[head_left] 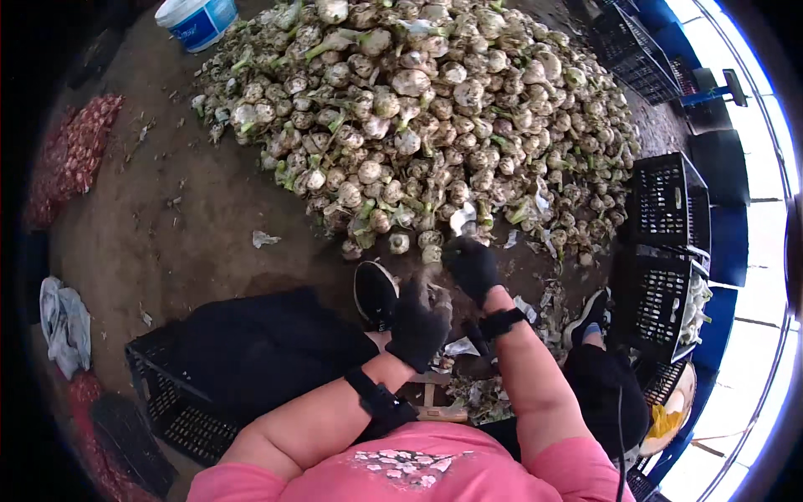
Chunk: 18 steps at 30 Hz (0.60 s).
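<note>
Both hands wear black gloves. The left hand (418,322) has its fingers closed around a garlic bulb (437,293), held just above the person's lap. The right hand (471,263) reaches to the near edge of the garlic pile (427,117) on the dirt floor (167,226); whether its fingers grip anything I cannot tell. Black crates (665,251) stand to the right.

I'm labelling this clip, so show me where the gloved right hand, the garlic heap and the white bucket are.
right hand (473,266), head view, back of the black glove.
garlic heap (418,117), head view, middle of the pile.
white bucket (197,21), head view, its side wall.
</note>
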### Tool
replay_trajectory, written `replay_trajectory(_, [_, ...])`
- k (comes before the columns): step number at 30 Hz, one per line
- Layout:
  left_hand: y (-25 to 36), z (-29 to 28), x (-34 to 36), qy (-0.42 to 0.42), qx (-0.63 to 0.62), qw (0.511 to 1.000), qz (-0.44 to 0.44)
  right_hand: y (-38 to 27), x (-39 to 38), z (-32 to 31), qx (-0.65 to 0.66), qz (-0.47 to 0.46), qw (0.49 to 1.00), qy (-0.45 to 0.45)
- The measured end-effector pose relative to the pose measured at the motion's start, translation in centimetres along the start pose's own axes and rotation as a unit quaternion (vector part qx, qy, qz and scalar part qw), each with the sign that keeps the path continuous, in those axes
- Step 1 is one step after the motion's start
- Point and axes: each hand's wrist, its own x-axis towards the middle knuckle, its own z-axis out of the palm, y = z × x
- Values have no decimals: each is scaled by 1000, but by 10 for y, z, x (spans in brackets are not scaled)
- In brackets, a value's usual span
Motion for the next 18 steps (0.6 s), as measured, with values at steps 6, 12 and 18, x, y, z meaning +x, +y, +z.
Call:
replay_trajectory(6, [17, -3, 5, -133, -194, 970, 61, -41, -89, -75, 117, -111, 986, -46])
replay_trajectory(12, [53, -22, -6, -358, -572, 715, -182, -57, -134, -75, 551, 0, 832, 65])
replay_trajectory(18, [58, -24, -14, -252, -288, 924, 3, -52, -168, -69, 230, -114, 961, 106])
